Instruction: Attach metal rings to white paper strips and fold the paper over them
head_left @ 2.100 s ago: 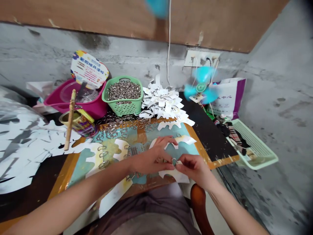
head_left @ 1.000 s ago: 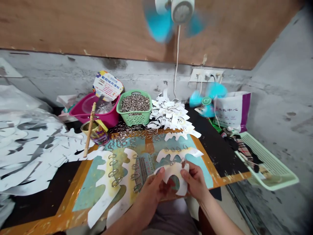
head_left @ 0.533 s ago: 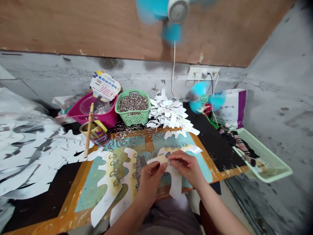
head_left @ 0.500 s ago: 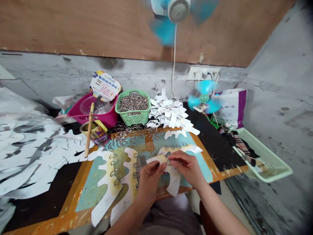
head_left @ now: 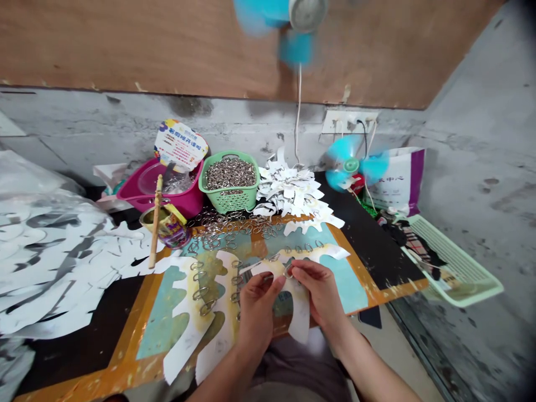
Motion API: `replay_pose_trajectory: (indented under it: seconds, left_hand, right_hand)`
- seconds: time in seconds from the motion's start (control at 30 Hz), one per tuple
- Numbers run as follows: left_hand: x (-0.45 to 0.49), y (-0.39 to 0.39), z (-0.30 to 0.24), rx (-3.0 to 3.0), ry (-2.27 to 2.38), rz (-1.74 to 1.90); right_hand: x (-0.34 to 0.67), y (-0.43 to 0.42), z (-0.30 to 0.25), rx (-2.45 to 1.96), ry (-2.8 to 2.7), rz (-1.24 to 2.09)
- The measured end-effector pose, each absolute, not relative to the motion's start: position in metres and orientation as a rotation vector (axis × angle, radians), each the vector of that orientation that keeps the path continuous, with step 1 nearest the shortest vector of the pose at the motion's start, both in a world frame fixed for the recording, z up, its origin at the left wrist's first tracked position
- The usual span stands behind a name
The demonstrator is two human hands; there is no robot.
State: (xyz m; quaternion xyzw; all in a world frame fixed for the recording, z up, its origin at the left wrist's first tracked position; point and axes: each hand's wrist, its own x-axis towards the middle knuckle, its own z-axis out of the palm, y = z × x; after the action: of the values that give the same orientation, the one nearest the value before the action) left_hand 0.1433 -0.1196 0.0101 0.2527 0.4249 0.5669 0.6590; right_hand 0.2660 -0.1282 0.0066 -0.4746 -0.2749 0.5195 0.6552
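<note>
My left hand (head_left: 256, 307) pinches a white cut-out strip (head_left: 300, 321) with wavy edges, whose tail hangs at the table's front edge. My right hand (head_left: 319, 290) has thumb and forefinger closed on a small metal ring (head_left: 288, 272) at the strip's edge. Whether the ring passes through the strip, I cannot tell. To the left lie two similar strips, an outer one (head_left: 187, 326) and an inner one (head_left: 221, 338), each with a row of rings along yellowish stains. Another ringed strip (head_left: 333, 251) lies behind my right hand.
Loose rings (head_left: 218, 230) are scattered before a green basket (head_left: 230, 198) full of rings. A can (head_left: 171, 230) with a stick (head_left: 154, 229) stands by a pink basket (head_left: 184, 204). White cut-outs are heaped at left (head_left: 50, 268) and back (head_left: 288, 190). Fans spin above (head_left: 307, 14) and behind (head_left: 350, 164).
The strip in my hands has turned slightly, showing more of its stained surface and far edge. My fingers stay close together around the ring. The view has shifted a little.
</note>
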Motion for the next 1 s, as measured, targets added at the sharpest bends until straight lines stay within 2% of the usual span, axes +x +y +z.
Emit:
replay_pose_trajectory:
  seconds: [0.8,1.0]
  left_hand:
    - [0.138,-0.121,0.007,0.835,0.988,1.257]
    - [0.135,-0.15,-0.002,0.86,0.99,1.199]
  right_hand:
    - [0.287,-0.125,0.025,-1.276,-1.462,0.878]
    - [0.299,-0.124,0.027,-1.267,-1.601,0.847]
